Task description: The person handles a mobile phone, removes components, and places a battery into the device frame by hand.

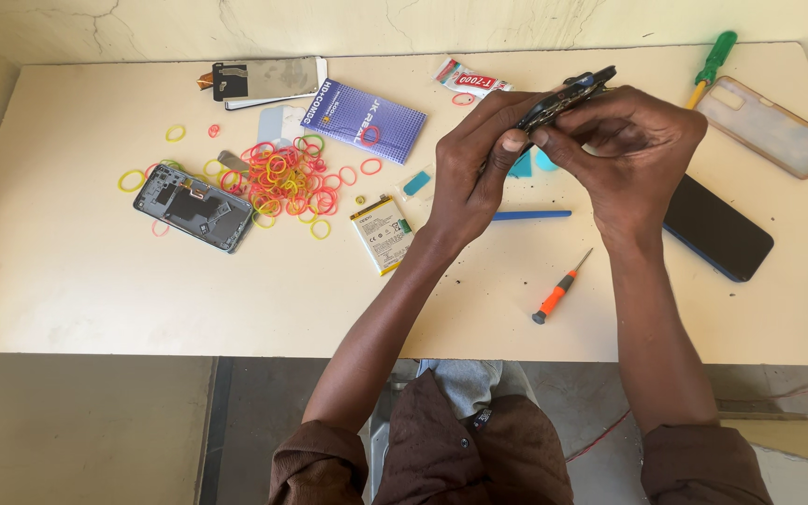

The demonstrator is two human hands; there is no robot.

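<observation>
Both my hands hold a dark opened phone body (568,96) tilted edge-on above the cream table (67,290). My left hand (474,164) grips its lower left end with thumb and fingers. My right hand (628,150) wraps the right side, its fingertips pinching near the phone's edge. A blue flat pry tool (532,215) lies under my hands, and an orange-handled screwdriver (558,292) rests nearer the front edge.
A pile of coloured rubber bands (287,182), an opened phone frame (194,208), a phone battery (381,234), a blue packet (367,120), a glue tube (469,82), a screen panel (268,79), a dark phone (714,229), a clear case (764,126) and a green screwdriver (713,65).
</observation>
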